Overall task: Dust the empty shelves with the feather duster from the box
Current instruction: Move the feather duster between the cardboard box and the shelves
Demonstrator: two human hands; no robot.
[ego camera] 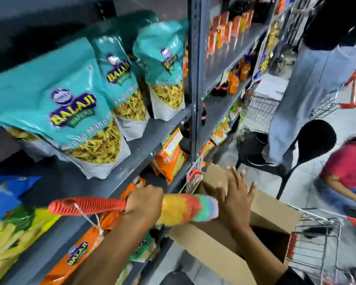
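My left hand (145,199) is shut on the feather duster (185,208), gripping it where the ribbed red handle meets the multicoloured fluffy head. The handle points left with a string loop hanging from it. The head lies over the edge of an open cardboard box (261,219) that stands in a shopping cart. My right hand (235,192) hovers with fingers spread just right of the duster head, above the box, holding nothing. The grey metal shelves (152,136) are at the left; the nearest shelf board has a bare stretch in front of the snack bags.
Teal Balaji snack bags (70,112) stand on the upper shelf, orange bags (171,161) on the lower ones. A wire cart (314,251) holds the box. A person stands on a black chair (275,157); another person in a red top (349,167) crouches at the right.
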